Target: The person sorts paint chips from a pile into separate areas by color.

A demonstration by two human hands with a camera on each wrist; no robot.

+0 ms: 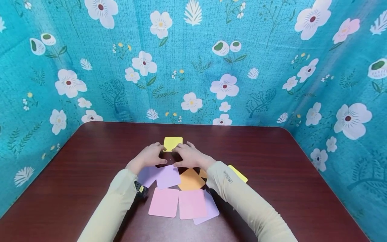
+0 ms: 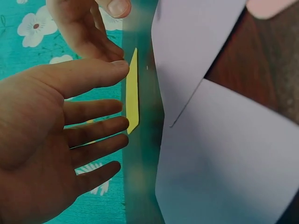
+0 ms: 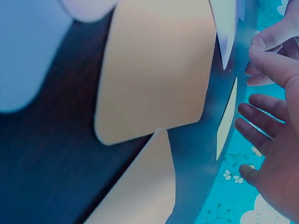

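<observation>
A square yellow card (image 1: 173, 142) lies toward the back of the dark table. At its left near corner are the fingertips of my left hand (image 1: 151, 155), and my right hand (image 1: 191, 155) reaches to its right near edge. Whether either hand touches the card, I cannot tell. In the left wrist view the left hand's fingers (image 2: 96, 112) are extended and spread, with nothing gripped. The right wrist view has the right hand's fingers (image 3: 261, 121) loosely spread too. Just below the hands lie two overlapping purple cards (image 1: 168, 176) and an orange card (image 1: 191, 179).
Closer to me, two pink cards (image 1: 164, 202) lie side by side, with another purple card (image 1: 210, 212) partly under the right one. A second orange card (image 1: 203, 173) and a second yellow card (image 1: 239, 174) are partly hidden by the right arm. Floral teal cloth (image 1: 193, 67) surrounds the table.
</observation>
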